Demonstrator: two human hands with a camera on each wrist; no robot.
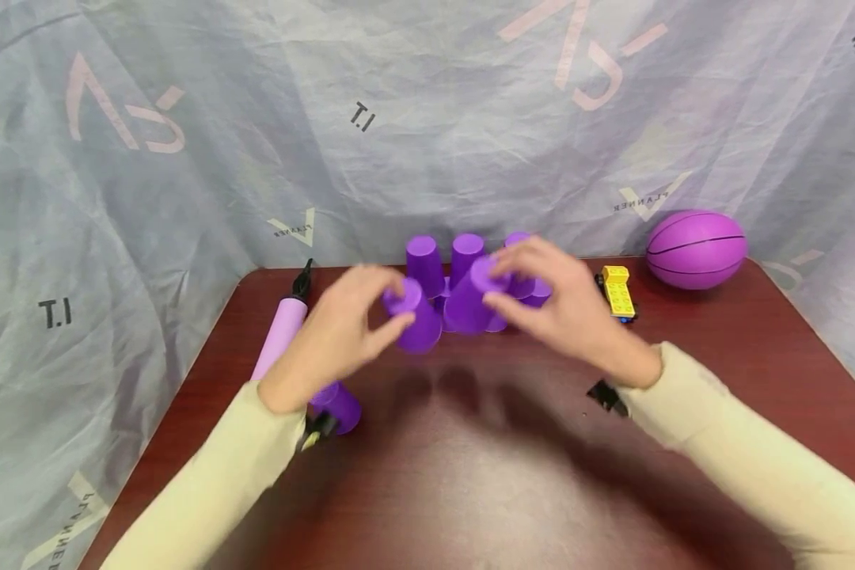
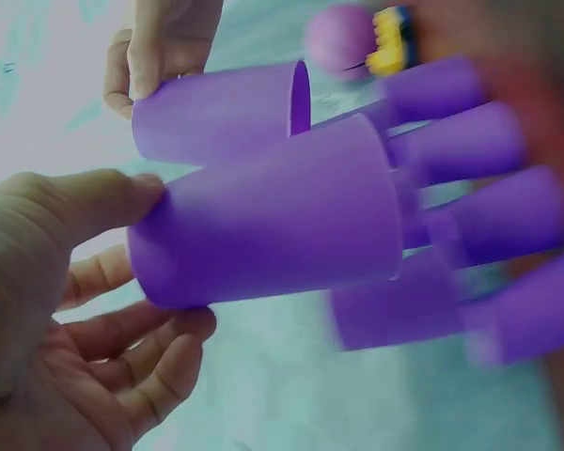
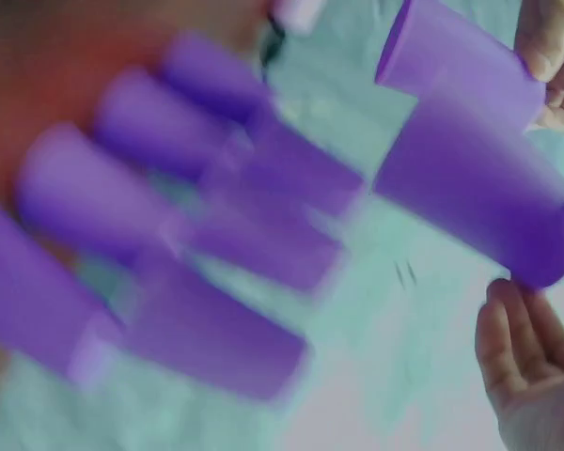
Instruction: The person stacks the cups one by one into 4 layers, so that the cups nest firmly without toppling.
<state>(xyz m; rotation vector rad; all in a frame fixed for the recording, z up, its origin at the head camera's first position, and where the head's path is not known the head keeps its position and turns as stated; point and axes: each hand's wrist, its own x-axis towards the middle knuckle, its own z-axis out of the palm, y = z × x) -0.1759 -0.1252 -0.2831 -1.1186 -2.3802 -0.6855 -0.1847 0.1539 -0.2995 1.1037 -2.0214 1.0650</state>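
With thumb and fingers, my left hand (image 1: 338,328) grips an upside-down purple cup (image 2: 273,216) near its base. My right hand (image 1: 563,305) holds a second purple cup (image 3: 479,188) the same way, its base between thumb and fingers. The two held cups are side by side, raised over the table and tilted a little. Behind them stands a stack of upside-down purple cups, with three in its upper row, among them a middle cup (image 1: 468,247). Its lower row (image 2: 498,221) is largely hidden in the head view. Another purple cup (image 1: 343,409) is partly covered by my left wrist.
Left of the stack lies a pink cylinder (image 1: 279,336) with a black tip. A yellow toy-brick vehicle (image 1: 619,294) and a purple ball (image 1: 697,252) sit at the back right of the dark red table (image 1: 748,356). Grey printed fabric (image 1: 413,158) hangs behind.
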